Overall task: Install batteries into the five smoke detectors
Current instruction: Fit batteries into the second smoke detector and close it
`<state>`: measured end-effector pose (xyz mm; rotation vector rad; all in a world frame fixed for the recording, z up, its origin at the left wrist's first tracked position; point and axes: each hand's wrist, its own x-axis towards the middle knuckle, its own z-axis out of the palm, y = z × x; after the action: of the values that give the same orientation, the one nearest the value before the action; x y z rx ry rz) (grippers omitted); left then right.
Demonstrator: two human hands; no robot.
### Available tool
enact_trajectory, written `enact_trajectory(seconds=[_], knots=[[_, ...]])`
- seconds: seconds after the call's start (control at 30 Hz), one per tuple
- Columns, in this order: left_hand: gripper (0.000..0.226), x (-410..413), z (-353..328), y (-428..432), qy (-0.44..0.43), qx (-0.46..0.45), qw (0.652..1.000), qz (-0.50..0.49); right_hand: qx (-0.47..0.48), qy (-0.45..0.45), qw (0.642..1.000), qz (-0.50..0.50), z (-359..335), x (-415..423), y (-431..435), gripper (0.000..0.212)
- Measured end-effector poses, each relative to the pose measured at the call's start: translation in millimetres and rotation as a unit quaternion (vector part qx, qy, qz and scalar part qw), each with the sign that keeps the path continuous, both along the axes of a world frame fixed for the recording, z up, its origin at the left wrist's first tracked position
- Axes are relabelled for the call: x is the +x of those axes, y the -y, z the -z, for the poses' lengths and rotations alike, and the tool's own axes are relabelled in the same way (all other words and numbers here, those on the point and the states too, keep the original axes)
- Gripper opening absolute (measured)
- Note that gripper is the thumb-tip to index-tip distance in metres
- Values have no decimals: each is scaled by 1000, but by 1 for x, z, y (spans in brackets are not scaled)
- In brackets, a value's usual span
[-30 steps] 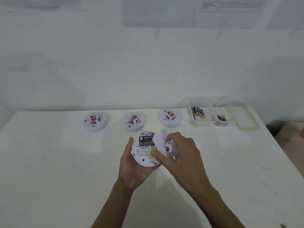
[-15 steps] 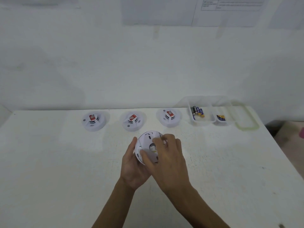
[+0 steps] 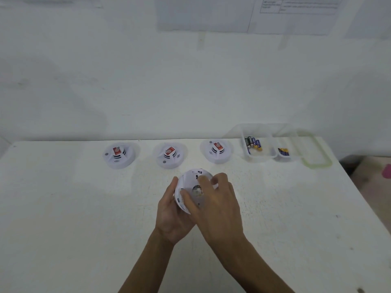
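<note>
Head view:
- Left hand (image 3: 171, 214) — palm up, cupped under the held smoke detector (image 3: 188, 176), with the thumb lying along its left rim. It is grasping the unit.
- Right hand (image 3: 215, 206) — laid over the unit's upturned back face from the right. The thumb presses on the lower left of that face and the fingers curl over the upper right rim, so this hand grasps it too.
- The held smoke detector is white and round, and tilted toward the camera. It is over the middle of the table (image 3: 63, 208), just in front of the row of other units.
- The right hand covers the right half of the back face. A dark label shows between thumb and forefinger, but its print is unreadable. The right fingertips are blurred.
- Three smoke detectors stand dome-up along the far edge, each with a red tag on top: left detector (image 3: 119, 155), middle detector (image 3: 170, 155), right detector (image 3: 218, 151).
- A clear plastic container (image 3: 259, 158) to the right of the row holds cylindrical batteries (image 3: 252, 143).
- A smaller container (image 3: 284, 159) just beside it holds blue-and-yellow batteries (image 3: 283, 151). The count in either cannot be made out.
- A green-rimmed lid (image 3: 317, 164) lies at the right of the containers, partly behind them.
- Wall papers (image 3: 296, 13) are cut off by the top edge, and both forearms by the bottom edge.
</note>
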<state>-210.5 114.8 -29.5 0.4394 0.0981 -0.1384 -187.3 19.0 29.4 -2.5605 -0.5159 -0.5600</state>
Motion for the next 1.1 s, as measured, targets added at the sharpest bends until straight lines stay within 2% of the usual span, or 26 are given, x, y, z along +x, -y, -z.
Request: enact_trajectory(seconds=[0.03, 0.1, 0.2, 0.33, 0.43, 0.53, 0.57, 0.63, 0.7, 0.77, 0.8, 0.83, 0.9, 0.97, 1.07, 1.1], knots=[[63, 0, -3, 2, 15, 8, 1000, 5, 2, -2, 1000, 0, -1, 0, 0, 55], [64, -5, -4, -1, -35, 33, 998, -45, 11, -14, 1000, 1, -4, 0, 1, 52], [62, -3, -4, -1, -21, 36, 999, -13, 19, -44, 999, -9, -8, 1, 4, 48], [62, -4, -7, -4, -26, 16, 999, 25, 47, -88, 992, -78, -10, 5, 18, 37], [67, -3, -9, -11, -39, 1, 998, 38, 107, -158, 976, -109, -17, 10, 31, 41], [63, -6, -8, -13, -33, 22, 999, 16, 188, -224, 949, -116, -21, 8, 38, 27], [64, -9, -9, -13, -43, 42, 998, 5, 201, -247, 941, -116, -22, 6, 39, 28], [69, -10, -15, -15, -51, 144, 986, -59, 214, -299, 923, -116, -25, 1, 39, 42], [67, -7, -24, -15, -30, 270, 961, -44, 218, -345, 906, -115, -26, -3, 36, 52], [89, -4, -31, -13, -66, 340, 936, -54, 230, -394, 882, -116, -25, -4, 31, 53], [88, -4, -36, -11, -77, 378, 919, -84, 249, -428, 862, -110, -25, -5, 29, 50], [72, -6, -41, -10, -70, 410, 902, -116, 271, -457, 840, -107, -23, -6, 28, 47], [40, -14, -53, -8, -67, 445, 881, -147, 281, -448, 842, -105, -23, -9, 26, 43], [30, -22, -59, -11, -57, 457, 874, -156, 306, -426, 842, -125, -19, -10, 32, 34], [27, -35, -62, -21, -35, 454, 878, -147, 440, -484, 746, -120, -9, -7, 39, 23], [30, -38, -62, -24, -32, 461, 876, -137, 453, -508, 725, -109, -1, -4, 41, 20]])
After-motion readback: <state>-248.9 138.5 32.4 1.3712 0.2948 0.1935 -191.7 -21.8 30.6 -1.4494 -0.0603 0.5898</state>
